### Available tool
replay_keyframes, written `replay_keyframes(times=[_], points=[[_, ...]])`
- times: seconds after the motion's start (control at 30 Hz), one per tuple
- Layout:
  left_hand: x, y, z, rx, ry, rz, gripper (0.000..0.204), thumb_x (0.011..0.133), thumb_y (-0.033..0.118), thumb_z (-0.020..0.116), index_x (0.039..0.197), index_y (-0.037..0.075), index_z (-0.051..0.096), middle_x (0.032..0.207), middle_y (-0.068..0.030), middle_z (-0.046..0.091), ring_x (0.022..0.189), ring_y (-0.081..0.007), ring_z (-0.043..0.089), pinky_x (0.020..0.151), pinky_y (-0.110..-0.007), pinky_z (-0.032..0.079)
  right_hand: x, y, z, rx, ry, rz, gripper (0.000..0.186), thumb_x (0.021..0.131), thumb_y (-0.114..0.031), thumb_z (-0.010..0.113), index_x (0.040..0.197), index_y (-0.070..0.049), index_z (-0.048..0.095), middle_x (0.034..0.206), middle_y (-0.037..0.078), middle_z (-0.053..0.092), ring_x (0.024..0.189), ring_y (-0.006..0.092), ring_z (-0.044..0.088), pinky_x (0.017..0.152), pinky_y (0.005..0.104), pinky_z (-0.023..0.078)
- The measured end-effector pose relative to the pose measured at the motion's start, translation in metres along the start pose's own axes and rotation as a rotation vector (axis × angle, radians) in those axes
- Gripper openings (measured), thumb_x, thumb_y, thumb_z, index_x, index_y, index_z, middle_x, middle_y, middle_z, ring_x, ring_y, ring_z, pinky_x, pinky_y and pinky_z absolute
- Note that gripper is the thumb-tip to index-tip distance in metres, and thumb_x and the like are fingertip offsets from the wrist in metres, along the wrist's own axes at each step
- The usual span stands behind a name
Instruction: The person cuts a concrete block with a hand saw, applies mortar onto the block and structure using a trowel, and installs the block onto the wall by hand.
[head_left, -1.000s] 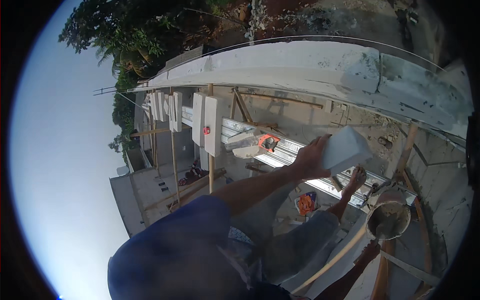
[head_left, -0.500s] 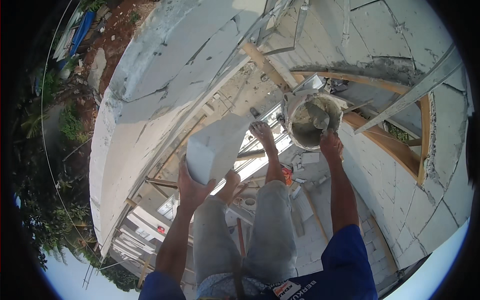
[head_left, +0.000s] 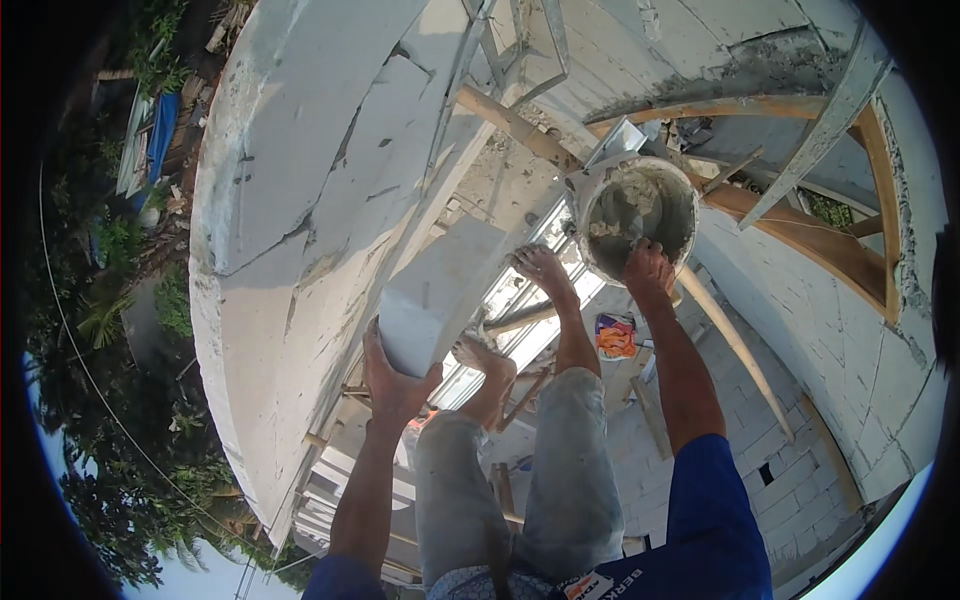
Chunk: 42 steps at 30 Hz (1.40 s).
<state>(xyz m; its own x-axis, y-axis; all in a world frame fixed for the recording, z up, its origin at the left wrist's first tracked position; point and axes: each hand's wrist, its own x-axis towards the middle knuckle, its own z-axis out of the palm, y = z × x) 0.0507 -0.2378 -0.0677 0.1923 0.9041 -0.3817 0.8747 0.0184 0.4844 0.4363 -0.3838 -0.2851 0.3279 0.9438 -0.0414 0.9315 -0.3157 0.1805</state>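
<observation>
My left hand (head_left: pixel 398 385) is closed around the lower end of a pale grey building block (head_left: pixel 440 285), its fingers and thumb spread across the sides. The block is tilted beside my bare feet. At the right, my right hand (head_left: pixel 650 268) reaches over the near rim of a mortar-crusted bucket (head_left: pixel 583 228). It is closed on the handle of a trowel (head_left: pixel 637 230), whose blade is mostly lost against the wet grey mortar (head_left: pixel 615 212) inside.
My feet (head_left: pixel 545 272) rest by metal and wooden bars high above a lower floor. A block wall (head_left: pixel 300 190) runs along the left, with trees beyond it. Wooden frame pieces (head_left: pixel 800 235) and a slanting metal bar (head_left: pixel 825 130) stand at the right. A wooden pole (head_left: pixel 740 350) slopes below the bucket.
My right hand has moved the trowel deeper into the bucket; its blade showed more plainly before. My left hand still holds the block. The whole view has shifted and turned somewhat.
</observation>
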Motion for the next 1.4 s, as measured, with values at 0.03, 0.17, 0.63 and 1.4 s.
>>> replay_keyframes(times=[0.03,0.17,0.63,1.4], points=[[0.001,-0.002,0.000,0.025,0.005,0.003,0.100,0.056,0.019,0.081,0.136,-0.006,0.028,0.118,-0.0252,0.048,0.108,-0.0429,0.051,0.091,-0.052,0.044,0.000,-0.003,0.001,-0.015,0.042,0.014,0.031,0.080,-0.017,0.061,0.108,-0.002,0.059,0.095,0.012,0.058,0.080,0.0268,0.060,0.065,0.0434,0.052],[0.002,-0.007,-0.005,0.085,0.044,0.235,0.094,0.055,0.018,0.081,0.132,-0.004,0.032,0.112,-0.0241,0.049,0.101,-0.0428,0.053,0.080,-0.053,0.048,0.004,-0.007,-0.004,0.146,0.073,0.020,0.033,0.076,-0.022,0.064,0.104,-0.004,0.060,0.095,0.013,0.063,0.078,0.0314,0.061,0.067,0.0458,0.053],[0.029,0.009,-0.018,-0.251,-0.058,-0.164,0.090,0.060,0.014,0.077,0.135,-0.004,0.030,0.120,-0.0198,0.050,0.107,-0.0353,0.056,0.088,-0.048,0.048,0.009,0.031,-0.045,0.849,-0.597,0.387,0.031,0.076,-0.024,0.069,0.095,0.000,0.065,0.082,0.021,0.067,0.082,0.0384,0.066,0.074,0.0455,0.050],[0.008,-0.047,0.024,-1.589,-0.356,-0.695,0.072,0.076,0.035,0.065,0.135,0.002,0.040,0.123,-0.0152,0.054,0.112,-0.0296,0.057,0.091,-0.044,0.051,-0.019,0.059,-0.069,1.270,-0.644,0.762,0.034,0.080,-0.014,0.071,0.112,-0.003,0.064,0.090,0.006,0.068,0.071,0.0118,0.060,0.063,0.0282,0.049]])
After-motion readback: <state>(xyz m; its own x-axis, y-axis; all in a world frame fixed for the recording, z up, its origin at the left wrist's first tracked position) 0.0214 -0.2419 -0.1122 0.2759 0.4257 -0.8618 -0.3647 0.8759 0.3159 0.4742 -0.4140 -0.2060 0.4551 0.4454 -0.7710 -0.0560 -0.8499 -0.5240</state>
